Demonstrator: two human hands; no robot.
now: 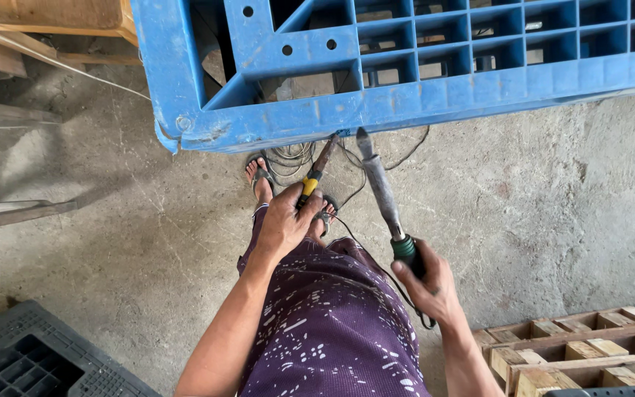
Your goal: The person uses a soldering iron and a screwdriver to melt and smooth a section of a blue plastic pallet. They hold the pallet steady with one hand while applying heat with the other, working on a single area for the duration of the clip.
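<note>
While my left hand (286, 220) grips the yellow-handled screwdriver (316, 173) against the blue plastic pallet (376, 103), my right hand (429, 283) clasps the soldering iron (381, 184); I'd keep both tips steady at the pallet's lower edge.

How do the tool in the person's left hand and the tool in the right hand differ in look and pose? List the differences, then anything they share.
The left tool is short, with a yellow-and-black handle; the right tool is longer, with a grey metal barrel and a green-and-black grip. The left hand covers most of its tool; the right hand holds only the rear end. Both point up toward the blue plastic pallet edge, tips close to it.
</note>
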